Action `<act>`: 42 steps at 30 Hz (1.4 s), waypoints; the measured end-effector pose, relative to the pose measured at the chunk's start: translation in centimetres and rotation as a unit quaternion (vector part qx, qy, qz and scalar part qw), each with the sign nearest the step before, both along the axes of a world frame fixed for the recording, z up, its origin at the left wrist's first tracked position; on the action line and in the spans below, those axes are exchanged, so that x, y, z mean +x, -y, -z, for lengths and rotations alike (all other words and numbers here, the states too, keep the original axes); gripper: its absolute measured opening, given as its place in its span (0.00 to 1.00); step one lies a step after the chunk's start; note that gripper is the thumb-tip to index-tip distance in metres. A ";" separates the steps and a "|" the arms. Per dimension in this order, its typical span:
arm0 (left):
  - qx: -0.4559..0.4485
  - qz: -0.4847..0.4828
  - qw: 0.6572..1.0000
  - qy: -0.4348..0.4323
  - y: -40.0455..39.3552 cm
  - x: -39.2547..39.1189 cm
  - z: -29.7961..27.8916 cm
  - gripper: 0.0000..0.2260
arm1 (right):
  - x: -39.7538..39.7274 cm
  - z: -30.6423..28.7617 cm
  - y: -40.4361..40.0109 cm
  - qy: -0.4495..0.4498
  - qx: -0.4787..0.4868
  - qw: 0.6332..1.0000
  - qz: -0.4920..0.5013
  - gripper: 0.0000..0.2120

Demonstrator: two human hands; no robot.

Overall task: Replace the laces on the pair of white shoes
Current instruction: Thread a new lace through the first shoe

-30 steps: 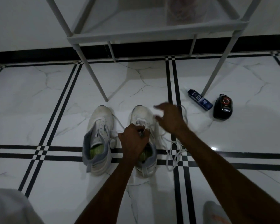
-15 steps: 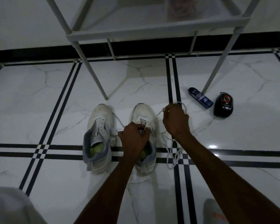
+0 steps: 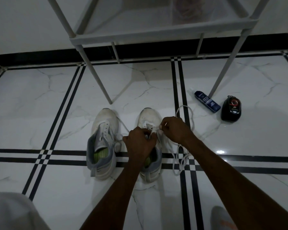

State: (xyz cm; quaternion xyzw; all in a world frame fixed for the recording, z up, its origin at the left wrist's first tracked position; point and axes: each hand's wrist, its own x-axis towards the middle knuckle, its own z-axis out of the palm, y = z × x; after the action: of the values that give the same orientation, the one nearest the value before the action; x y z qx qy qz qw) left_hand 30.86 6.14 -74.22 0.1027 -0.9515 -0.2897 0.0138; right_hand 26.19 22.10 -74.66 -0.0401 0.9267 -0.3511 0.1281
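Observation:
Two white shoes with grey heels stand side by side on the tiled floor. The left shoe has no hand on it, and its eyelet rows look unlaced. My left hand grips the tongue area of the right shoe, covering its middle. My right hand pinches the end of a white lace just right of the shoe's eyelets. The rest of the lace loops on the floor to the right of the shoe and behind my right hand.
A white metal rack stands just behind the shoes, one leg landing close to the left shoe's toe. A blue tube and a black shoe-polish sponge lie at the right, by another rack leg. Light cloth shows at bottom left.
My right hand went from open above the shoe to pinching the lace end, then drew back in toward the right shoe's eyelets. My left hand stayed on the shoe.

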 end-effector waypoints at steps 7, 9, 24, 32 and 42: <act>0.054 0.137 0.987 -0.062 0.6 -3.2 -1.1 0.25 | -1.4 -6.7 -1.7 0.071 -0.174 0.979 0.083 0.16; 0.152 0.216 0.964 -0.033 0.0 -4.7 -2.8 0.18 | -2.0 -8.1 -2.2 0.068 -0.185 0.978 0.064 0.15; 0.186 0.139 0.971 -0.056 3.3 -8.0 -4.5 0.07 | -3.5 -9.1 -1.1 0.065 -0.222 0.973 0.000 0.10; 0.190 0.208 0.959 -0.040 3.3 -7.1 -4.6 0.21 | -3.7 -8.5 -0.6 0.052 -0.209 0.977 -0.008 0.09; 0.128 0.186 0.969 -0.101 4.4 -7.3 -3.4 0.21 | -3.4 -7.9 -1.1 0.047 -0.203 0.978 -0.004 0.10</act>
State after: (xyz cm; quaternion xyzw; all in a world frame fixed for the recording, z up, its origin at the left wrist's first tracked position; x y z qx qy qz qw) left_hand 23.57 1.73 -70.79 -0.1049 -0.9025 -0.4156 0.0425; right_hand 22.79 23.20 -66.78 -0.0522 0.8291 -0.5325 0.1622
